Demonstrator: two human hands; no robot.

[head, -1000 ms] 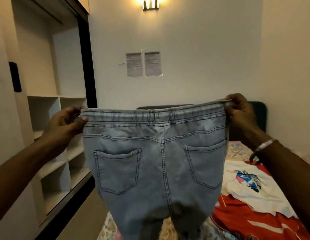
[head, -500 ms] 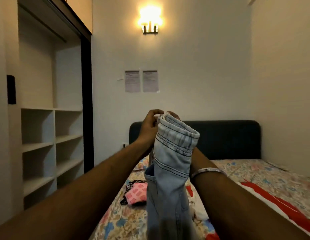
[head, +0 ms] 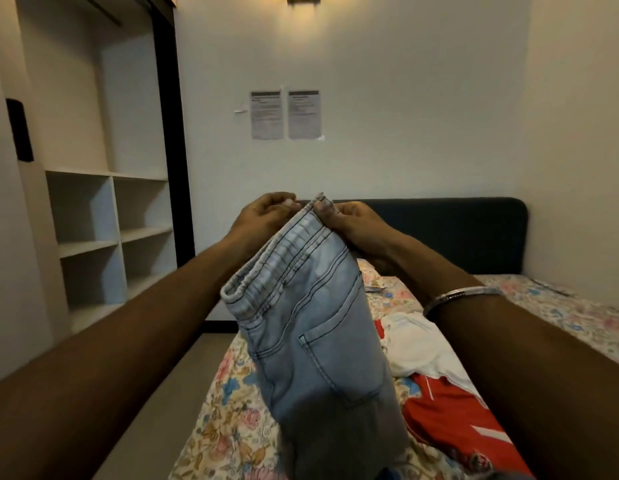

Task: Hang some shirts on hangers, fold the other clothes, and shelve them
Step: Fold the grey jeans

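Both hands, left hand and right hand, pinch the halved jeans waistband together; legs hang straight down over the bed.

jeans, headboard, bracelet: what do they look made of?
Jeans: light-washed denim, matte; dark contrast stitching, patch pocket and gathered elastic waistband show it.
Headboard: dark padded upholstery, probably fabric; soft rounded corner, no shine.
Bracelet: metal, silver-coloured; it catches bright glints.

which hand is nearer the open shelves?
Left. The left hand pinches the jeans at the waistband on the side facing the shelves. The right hand grips the waistband beyond it, toward the headboard.
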